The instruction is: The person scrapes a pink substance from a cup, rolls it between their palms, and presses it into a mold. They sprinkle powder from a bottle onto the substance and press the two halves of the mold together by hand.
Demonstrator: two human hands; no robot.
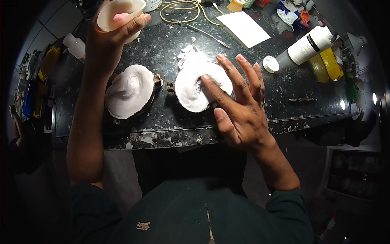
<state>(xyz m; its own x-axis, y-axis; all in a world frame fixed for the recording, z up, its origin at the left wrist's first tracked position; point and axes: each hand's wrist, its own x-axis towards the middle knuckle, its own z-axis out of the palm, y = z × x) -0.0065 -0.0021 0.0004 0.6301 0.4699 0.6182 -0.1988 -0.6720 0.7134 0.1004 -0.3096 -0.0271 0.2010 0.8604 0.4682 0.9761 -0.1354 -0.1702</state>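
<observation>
My left hand (106, 38) is raised at the back left of the dark worktop and grips a small cream cup (120, 13), tilted toward me, with something pink inside. Two metal mould halves heaped with white plaster lie near the front edge, a left mould (129, 91) and a right mould (195, 87). My right hand (237, 103) is spread open over the right mould, its index fingertip pressing into the white plaster.
A white bottle (309, 44) lies on its side at the right, its cap (270, 64) beside it. A sheet of white paper (245, 27), a thin metal spatula (205, 33) and a yellow cord (185, 9) lie at the back. Clutter lines both sides.
</observation>
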